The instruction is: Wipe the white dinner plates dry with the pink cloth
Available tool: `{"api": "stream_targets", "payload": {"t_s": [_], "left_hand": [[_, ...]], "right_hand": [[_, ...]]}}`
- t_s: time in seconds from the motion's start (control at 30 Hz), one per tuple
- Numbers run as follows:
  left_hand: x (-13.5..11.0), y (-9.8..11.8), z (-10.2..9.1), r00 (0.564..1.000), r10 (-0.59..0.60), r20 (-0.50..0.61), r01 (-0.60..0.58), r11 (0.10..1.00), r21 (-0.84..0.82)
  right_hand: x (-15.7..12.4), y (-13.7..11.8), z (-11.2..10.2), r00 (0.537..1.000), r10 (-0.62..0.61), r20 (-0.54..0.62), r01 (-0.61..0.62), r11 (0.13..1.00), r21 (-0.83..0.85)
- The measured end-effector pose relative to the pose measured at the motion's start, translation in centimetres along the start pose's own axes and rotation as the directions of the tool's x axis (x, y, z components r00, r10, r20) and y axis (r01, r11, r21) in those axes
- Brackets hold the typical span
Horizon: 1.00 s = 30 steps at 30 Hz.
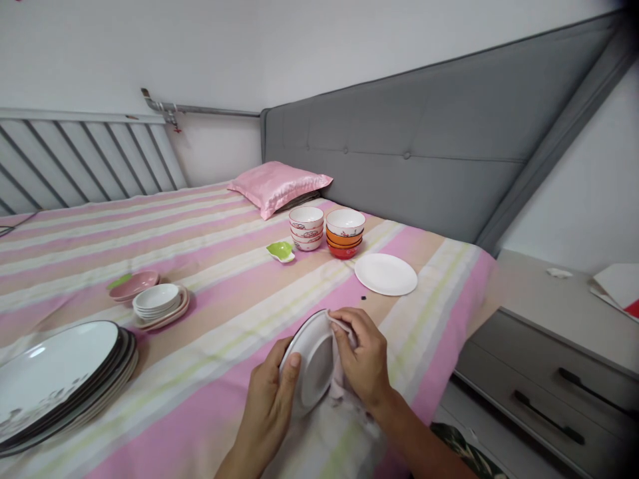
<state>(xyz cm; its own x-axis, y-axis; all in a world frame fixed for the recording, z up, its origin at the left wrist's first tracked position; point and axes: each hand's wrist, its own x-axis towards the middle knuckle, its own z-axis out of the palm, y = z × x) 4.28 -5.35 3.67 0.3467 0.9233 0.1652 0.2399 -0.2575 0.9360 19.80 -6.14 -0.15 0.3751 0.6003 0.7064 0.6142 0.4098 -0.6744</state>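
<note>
A small white plate is held upright on its edge over the striped pink bedsheet. My left hand grips its near rim, thumb on the face. My right hand is closed on a pale cloth and presses it against the plate's far rim. Part of the cloth hangs down below the plate.
On the bed lie another white plate, two stacks of bowls, a small green dish, a pile of saucers and large plates at left. A pink pillow lies by the grey headboard. A grey drawer unit stands right.
</note>
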Motion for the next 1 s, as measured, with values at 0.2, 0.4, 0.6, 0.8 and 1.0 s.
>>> {"api": "stream_targets", "payload": {"t_s": [0.2, 0.4, 0.6, 0.8, 1.0], "left_hand": [[-0.1, -0.3, -0.1, 0.998, 0.01, 0.06, -0.014, 0.998, 0.06], [-0.1, -0.2, -0.5, 0.987, 0.079, 0.138, -0.084, 0.996, 0.031], [-0.5, 0.3, -0.2, 0.997, 0.073, 0.008, -0.073, 0.994, -0.085], [-0.5, 0.4, 0.0, 0.999, -0.024, -0.026, 0.019, 0.985, -0.17], [-0.2, 0.0, 0.1, 0.999, 0.003, -0.036, -0.011, 0.974, -0.226]], "right_hand": [[-0.4, -2.1, 0.1, 0.978, -0.207, 0.029, 0.207, 0.978, -0.017], [-0.8, -3.6, 0.3, 0.937, -0.334, 0.099, 0.335, 0.942, 0.011], [-1.7, -4.3, 0.6, 0.88, -0.405, 0.25, 0.412, 0.911, 0.023], [-2.6, -4.4, 1.1, 0.852, -0.432, 0.296, 0.451, 0.893, 0.008], [-2.5, -4.0, 1.1, 0.897, -0.372, 0.238, 0.386, 0.923, -0.011]]}}
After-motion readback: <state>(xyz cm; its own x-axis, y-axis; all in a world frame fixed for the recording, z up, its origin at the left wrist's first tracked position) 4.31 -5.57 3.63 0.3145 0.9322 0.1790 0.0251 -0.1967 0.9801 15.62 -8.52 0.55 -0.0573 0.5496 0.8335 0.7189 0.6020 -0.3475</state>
